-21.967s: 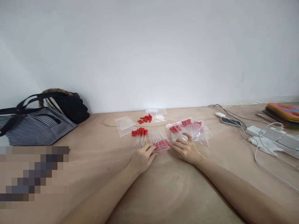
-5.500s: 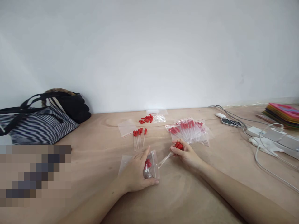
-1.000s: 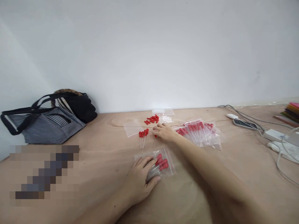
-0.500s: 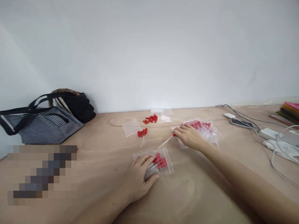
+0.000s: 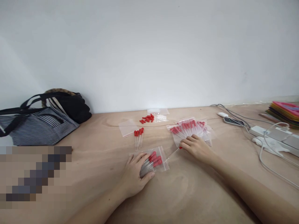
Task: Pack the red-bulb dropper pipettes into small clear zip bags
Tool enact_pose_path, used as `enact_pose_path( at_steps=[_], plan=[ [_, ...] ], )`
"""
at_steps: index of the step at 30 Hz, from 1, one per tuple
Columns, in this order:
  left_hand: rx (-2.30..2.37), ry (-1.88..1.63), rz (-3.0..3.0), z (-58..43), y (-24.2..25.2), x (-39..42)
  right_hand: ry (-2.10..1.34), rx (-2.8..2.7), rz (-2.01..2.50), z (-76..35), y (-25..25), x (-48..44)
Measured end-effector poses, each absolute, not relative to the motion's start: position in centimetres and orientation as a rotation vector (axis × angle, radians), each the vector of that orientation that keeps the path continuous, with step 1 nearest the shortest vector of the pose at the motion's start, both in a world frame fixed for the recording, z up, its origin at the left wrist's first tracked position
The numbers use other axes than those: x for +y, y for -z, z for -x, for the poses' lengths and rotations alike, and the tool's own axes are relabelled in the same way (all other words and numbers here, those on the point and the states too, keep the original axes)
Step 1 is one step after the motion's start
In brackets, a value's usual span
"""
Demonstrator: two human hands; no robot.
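My left hand [image 5: 135, 175] is closed over the lower part of a clear zip bag [image 5: 164, 161] on the table, thumb at the near edge and fingers over the far side. Inside it are several droppers with red bulbs [image 5: 156, 161]. My right hand [image 5: 196, 147] pinches the red bulb end of a single dropper [image 5: 173, 154]. Its thin tip points left toward the bag's open-looking end. Filled zip bags of droppers [image 5: 184, 126] lie fanned just beyond my right hand. Several loose droppers [image 5: 138, 140] lie side by side past my left hand.
Red rubber bulbs [image 5: 148, 118] and thin clear tubes [image 5: 160, 118] lie near the wall. A flat zip bag [image 5: 126, 127] sits left of them. A striped bag [image 5: 46, 124] stands at left. Cables, a power strip [image 5: 259, 132], a phone-like device [image 5: 233, 121] and coloured sheets [image 5: 283, 112] are at right.
My right hand has moved nearer to me and away from the filled bags, bringing the dropper toward the bag under my left hand. The left hand keeps its hold.
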State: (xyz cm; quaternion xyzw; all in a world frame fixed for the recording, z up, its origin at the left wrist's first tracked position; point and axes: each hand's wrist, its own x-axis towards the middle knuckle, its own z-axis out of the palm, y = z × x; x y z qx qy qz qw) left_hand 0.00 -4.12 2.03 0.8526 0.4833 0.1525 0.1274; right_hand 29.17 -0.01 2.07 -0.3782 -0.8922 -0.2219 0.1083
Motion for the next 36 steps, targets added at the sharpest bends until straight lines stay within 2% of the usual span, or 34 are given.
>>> enact_pose_path(
  at_steps=[6, 12, 23, 32, 36],
  plan=[
    [1.387, -0.5, -2.488, 0.0, -2.0, -4.1, 0.372, -2.64, 1.038, -27.2, -2.0, -1.3],
    [1.36, -0.583, -2.498, 0.0, -2.0, -4.0, -0.377, -2.529, 0.877, -25.0, -1.6, -2.0],
    [1.385, -0.514, -2.506, 0.1, -1.6, -4.0, -1.244, -2.013, 0.952, -23.0, -1.1, -1.3],
    [1.319, -0.58, -2.494, 0.1, -1.6, -3.9, -1.579, -1.723, 0.981, -21.7, -0.3, -0.6],
    [1.255, -0.608, -2.506, 0.2, -1.9, -3.9, -1.573, -1.761, 0.988, -21.7, -0.2, -0.7]
  ],
)
